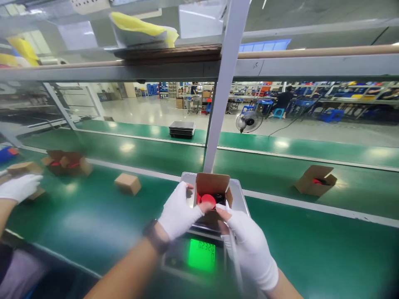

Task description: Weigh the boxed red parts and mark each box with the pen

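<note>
An open cardboard box sits on the pan of a digital scale, its back flap upright. Inside it are a round red piece and some black items. My left hand, in a white fingertip-less glove, grips the box's left side, thumb over the front edge. My right hand, gloved alike, is closed at the box's front right corner. A thin, blurred white stick runs down through its fingers; its kind is unclear. The scale's green display reads about 0.2320.
A closed small carton lies left on the green belt. Open boxes with red contents stand farther left, near another person's gloved hand. Another open box is at right. A white post rises behind the scale.
</note>
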